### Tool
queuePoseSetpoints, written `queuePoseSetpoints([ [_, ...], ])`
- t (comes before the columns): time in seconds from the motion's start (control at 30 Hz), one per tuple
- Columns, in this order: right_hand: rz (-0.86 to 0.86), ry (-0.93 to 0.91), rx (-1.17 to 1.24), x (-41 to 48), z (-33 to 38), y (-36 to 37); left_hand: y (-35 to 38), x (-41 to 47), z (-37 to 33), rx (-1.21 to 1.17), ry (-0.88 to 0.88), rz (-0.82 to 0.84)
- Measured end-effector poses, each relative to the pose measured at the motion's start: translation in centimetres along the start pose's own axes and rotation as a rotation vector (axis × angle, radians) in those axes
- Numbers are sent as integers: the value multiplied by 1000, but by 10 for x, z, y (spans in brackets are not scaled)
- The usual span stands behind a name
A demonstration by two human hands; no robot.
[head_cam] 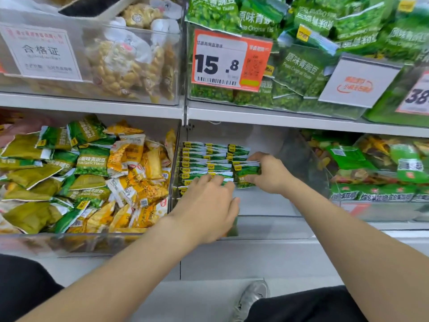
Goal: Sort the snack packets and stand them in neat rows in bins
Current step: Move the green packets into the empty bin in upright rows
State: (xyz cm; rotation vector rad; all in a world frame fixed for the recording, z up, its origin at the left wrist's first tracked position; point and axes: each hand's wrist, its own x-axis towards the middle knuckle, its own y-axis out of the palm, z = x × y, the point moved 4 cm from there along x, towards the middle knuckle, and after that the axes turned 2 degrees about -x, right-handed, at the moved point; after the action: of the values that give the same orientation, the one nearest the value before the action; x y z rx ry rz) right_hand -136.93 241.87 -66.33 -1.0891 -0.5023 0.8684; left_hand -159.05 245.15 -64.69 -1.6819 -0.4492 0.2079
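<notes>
A clear plastic bin sits on the low shelf. Small green snack packets stand in it in three rows, all on the bin's left side. Each packet stands on its bottom edge, with its top seam up and its flat face to the front. Its long side runs left to right. The rows run from front to back.

The right hand is curled round a little bunch of green packets at the front of the right-hand row. It holds the bunch upright and facing the same way as the others, most likely so it can join that row.

The left hand holds nothing that can be seen. Its fingers are almost straight and rest on the tops of the front packets in the other two rows. It is probably there so they do not tip forward, as the front of the bin is bare.

Next door, a loose pile of yellow and green packets lies every which way. It looks not yet sorted.
</notes>
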Motion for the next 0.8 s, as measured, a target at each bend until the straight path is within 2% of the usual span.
queuePoseSetpoints([
  [0.1, 22, 0, -13, 9, 1, 7, 9, 2, 5, -38, -30, 21],
  [0.23, -76, 49, -86, 13, 4, 5, 14, 3, 6, -40, -21, 25],
  [0.37, -63, 72, -47, 9, 15, 9, 15, 2, 6, -38, -16, 7],
  [0.57, -109, 243, -25, 9, 19, 13, 15, 1, 4, -9, -13, -15],
  [0.8, -63, 183, -2, 9, 15, 11, 12, 0, 2, 56, -10, -6],
])
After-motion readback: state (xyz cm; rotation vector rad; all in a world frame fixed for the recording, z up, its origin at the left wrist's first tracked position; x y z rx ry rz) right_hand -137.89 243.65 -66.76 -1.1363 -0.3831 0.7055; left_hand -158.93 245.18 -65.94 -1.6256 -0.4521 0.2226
